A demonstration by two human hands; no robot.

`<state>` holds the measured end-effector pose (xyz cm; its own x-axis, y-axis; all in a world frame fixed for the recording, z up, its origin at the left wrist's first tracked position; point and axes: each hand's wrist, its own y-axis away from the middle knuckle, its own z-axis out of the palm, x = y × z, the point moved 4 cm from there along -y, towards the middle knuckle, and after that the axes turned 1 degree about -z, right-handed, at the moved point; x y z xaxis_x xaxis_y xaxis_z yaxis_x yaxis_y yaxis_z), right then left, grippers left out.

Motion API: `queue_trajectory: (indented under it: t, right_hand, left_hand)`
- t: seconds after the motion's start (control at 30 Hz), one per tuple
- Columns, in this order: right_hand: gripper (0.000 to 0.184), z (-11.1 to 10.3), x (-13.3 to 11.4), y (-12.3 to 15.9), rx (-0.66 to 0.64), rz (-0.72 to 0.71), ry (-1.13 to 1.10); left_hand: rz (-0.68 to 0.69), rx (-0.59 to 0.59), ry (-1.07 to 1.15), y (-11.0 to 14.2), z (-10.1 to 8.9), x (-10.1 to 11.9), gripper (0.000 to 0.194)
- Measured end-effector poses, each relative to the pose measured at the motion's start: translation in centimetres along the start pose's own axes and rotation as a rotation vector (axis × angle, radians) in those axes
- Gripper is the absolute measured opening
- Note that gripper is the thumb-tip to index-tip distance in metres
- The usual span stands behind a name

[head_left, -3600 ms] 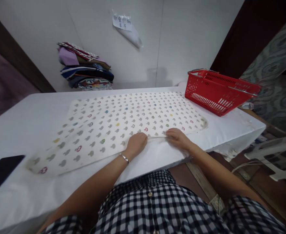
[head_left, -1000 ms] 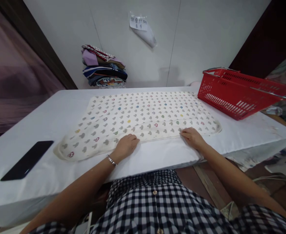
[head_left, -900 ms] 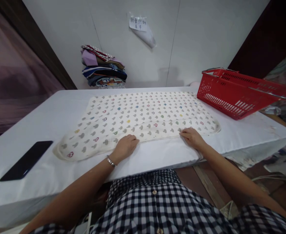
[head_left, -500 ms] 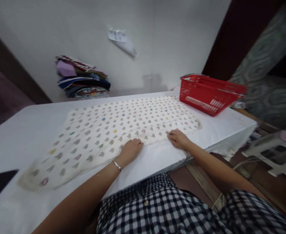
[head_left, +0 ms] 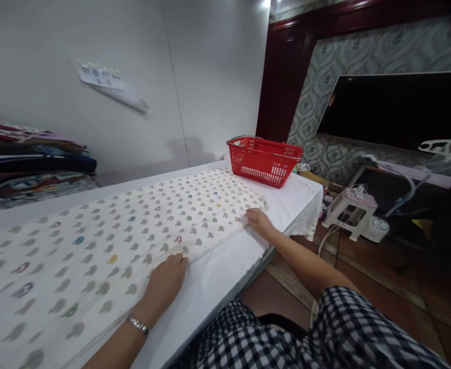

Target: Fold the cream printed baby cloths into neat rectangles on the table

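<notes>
L hand (head_left: 165,281): on cloth (head_left: 144,215) nr edge; grip unclear
R hand (head_left: 260,222): cloth rt end; grip unclear
Basket (head_left: 262,163): by cloth far-rt corner

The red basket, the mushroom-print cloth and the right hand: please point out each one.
Red basket (head_left: 263,163): head view, on its long near wall.
Mushroom-print cloth (head_left: 144,223): head view, around its visible middle.
Right hand (head_left: 260,222): head view, on its back.

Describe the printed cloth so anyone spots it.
Find the white-draped table. On it, the left hand and right hand touch the near edge of a spread cream cloth. Its gray mushroom print, scattered with color, sets it apart from the plain tablecloth.
</notes>
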<state>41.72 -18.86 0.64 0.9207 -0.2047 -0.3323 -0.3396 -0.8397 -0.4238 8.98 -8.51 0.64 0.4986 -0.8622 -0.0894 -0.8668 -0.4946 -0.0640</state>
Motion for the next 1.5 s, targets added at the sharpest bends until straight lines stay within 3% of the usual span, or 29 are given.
queue_trajectory:
  t: [0.17, 0.33, 0.57, 0.73, 0.9, 0.97, 1.07, 1.17, 1.3, 1.4, 1.5]
  right_hand:
    - [0.038, -3.7, 6.8, -1.9, 0.044, 0.483, 0.167]
    - [0.047, -3.8, 9.8, -3.1, -0.064, 0.734, 0.228]
    - [0.032, -3.7, 10.9, -3.9, -0.156, 0.763, 0.261]
    - [0.04, -5.0, 11.9, -2.8, -0.132, 0.722, 0.3]
    - [0.04, -4.8, 11.6, -2.4, -0.142, 0.67, 0.359]
    - [0.042, -4.0, 9.5, -4.1, -0.071, 0.473, 0.353]
    - [0.035, -1.2, 3.0, -7.3, -0.046, 0.07, 0.09]
    - [0.035, 2.9, -5.7, -9.5, -0.247, -0.212, -0.247]
    - [0.047, 8.6, -15.8, -11.1, -0.585, -0.57, -0.326]
    - [0.06, 12.5, -19.0, -13.0, -0.792, -0.695, -0.179]
    - [0.067, 15.5, -19.6, -15.7, -0.836, -0.65, -0.044]
  left_hand:
    - [-0.006, 0.048, 0.0, 0.1, -0.2, 0.2, 0.033]
    - [-0.002, 0.041, 0.022, 0.1, -1.1, 0.4, 0.028]
    - [0.031, 0.053, -0.023, -0.4, -0.6, 0.5, 0.03]
    - [0.062, 0.078, -0.015, 0.1, 0.1, 1.3, 0.028]
    - [0.04, 0.092, 0.018, 0.6, -0.2, 1.9, 0.025]
    - [0.034, 0.097, 0.033, 0.7, -0.3, 2.0, 0.024]
    - [0.02, 0.1, 0.08, 0.8, -0.1, 1.9, 0.024]
    - [0.004, 0.101, 0.119, 0.9, 0.3, 1.8, 0.023]
    - [0.004, 0.077, 0.195, 1.0, 1.1, 1.6, 0.017]
    - [-0.001, 0.053, 0.286, 0.9, 1.9, 1.4, 0.015]
    - [-0.02, 0.023, 0.379, 0.7, 2.8, 1.3, 0.014]
